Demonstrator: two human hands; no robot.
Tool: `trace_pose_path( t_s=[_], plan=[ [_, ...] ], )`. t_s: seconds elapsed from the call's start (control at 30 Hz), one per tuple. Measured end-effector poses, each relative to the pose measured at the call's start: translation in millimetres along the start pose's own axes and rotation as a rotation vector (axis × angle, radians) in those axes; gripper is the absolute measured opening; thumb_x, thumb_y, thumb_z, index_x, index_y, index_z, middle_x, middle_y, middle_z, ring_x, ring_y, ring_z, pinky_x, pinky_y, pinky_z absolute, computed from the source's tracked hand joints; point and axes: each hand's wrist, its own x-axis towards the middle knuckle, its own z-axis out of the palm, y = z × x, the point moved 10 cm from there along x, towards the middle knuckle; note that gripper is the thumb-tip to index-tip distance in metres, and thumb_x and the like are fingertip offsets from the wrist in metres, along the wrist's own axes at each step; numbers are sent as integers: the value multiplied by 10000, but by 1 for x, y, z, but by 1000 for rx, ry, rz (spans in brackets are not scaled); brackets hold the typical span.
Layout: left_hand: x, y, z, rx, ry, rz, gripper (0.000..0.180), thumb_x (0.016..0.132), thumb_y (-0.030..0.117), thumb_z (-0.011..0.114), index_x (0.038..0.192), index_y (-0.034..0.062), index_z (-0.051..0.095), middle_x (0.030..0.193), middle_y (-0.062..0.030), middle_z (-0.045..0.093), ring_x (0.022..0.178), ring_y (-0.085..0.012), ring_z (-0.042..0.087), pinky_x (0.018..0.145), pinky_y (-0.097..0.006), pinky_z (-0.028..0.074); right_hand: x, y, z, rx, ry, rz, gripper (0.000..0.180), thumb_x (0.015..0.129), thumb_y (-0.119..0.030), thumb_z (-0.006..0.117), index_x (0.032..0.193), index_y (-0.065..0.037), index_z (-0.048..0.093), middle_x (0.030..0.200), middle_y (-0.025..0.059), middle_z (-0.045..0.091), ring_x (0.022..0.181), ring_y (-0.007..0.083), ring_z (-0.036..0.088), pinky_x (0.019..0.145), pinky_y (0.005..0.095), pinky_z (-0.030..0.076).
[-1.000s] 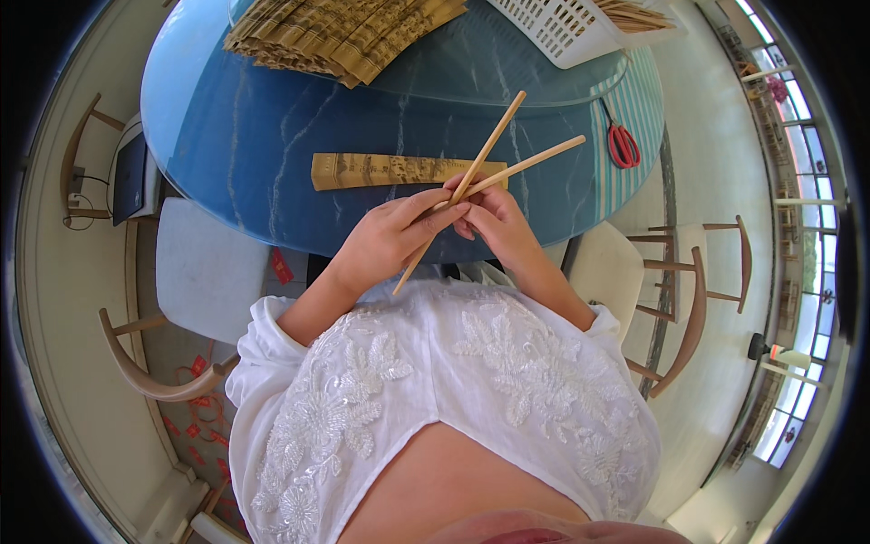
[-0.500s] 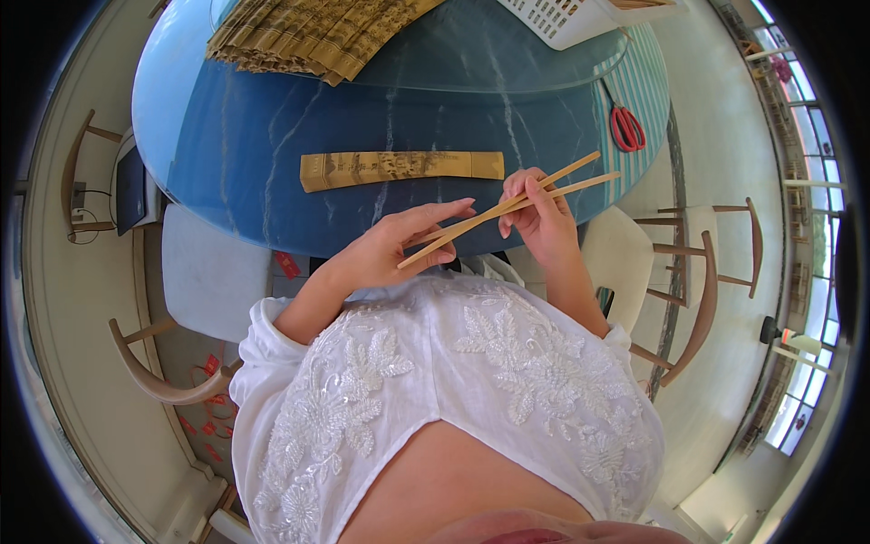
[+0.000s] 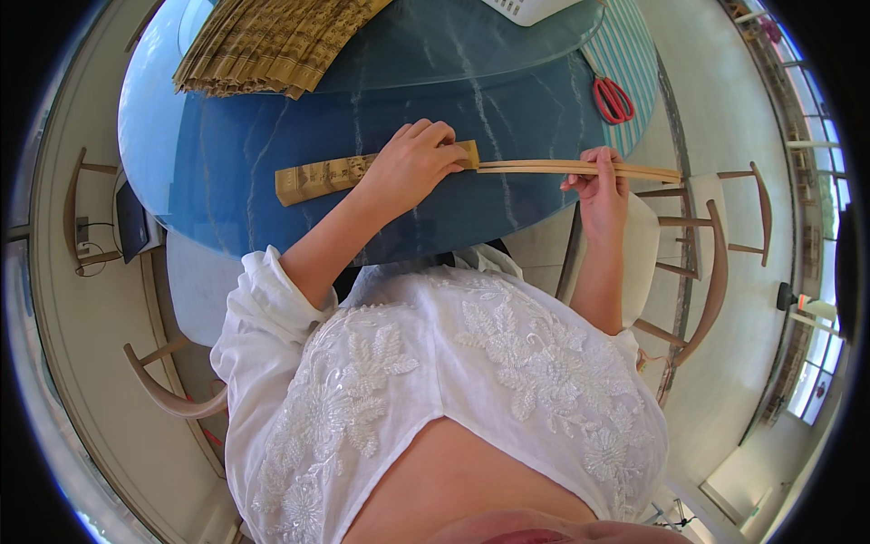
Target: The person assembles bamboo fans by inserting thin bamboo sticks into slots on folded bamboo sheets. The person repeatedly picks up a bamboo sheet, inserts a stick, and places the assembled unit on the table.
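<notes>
A gold-brown printed paper chopstick sleeve (image 3: pixel 317 179) lies across the blue marbled table (image 3: pixel 390 118) in front of me. My left hand (image 3: pixel 412 168) reaches over it, fingers closed on its right end, covering part of it. From the right, my right hand (image 3: pixel 601 181) grips a pair of light wooden chopsticks (image 3: pixel 535 167) between thumb and fingers. The two sticks lie nearly side by side and level. Their left ends meet the sleeve's right end beside my left fingertips; whether they are inside its mouth I cannot tell.
A fanned pile of similar sleeves (image 3: pixel 276 41) rests at the far left on a raised glass disc. Red-handled scissors (image 3: pixel 613 100) lie at the table's right on a striped part. A white basket (image 3: pixel 530 9) is partly visible at the back. Wooden chairs (image 3: pixel 716 290) stand around.
My left hand has left the chopsticks and moved forward onto the sleeve. My right hand has shifted right with the chopsticks, which were crossed and slanted and are now level and together.
</notes>
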Motion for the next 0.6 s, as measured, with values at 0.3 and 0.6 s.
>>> trace_pose_path(
  t_s=[0.3, 0.6],
  plan=[
    [10, -11, 16, -92, -59, -28, 164, 796, 136, 646, 946, 68, 643, 912, -65, 521, 873, -239, 513, 803, -334, 440, 6, 4, -11, 23, -27, -32, 230, 965, -204, 459, 886, -7, 546, 787, 75, 553, 646, 165, 597, 586, 337, 559],
    [13, -14, 19, -139, -87, -43, 118, 801, 108, 635, 898, 48, 604, 903, -65, 512, 870, -245, 507, 797, -341, 437, 10, 10, -15, 43, -39, -6, 212, 960, -190, 472, 907, -1, 552, 829, 77, 559, 654, 167, 608, 590, 337, 560]
  ],
)
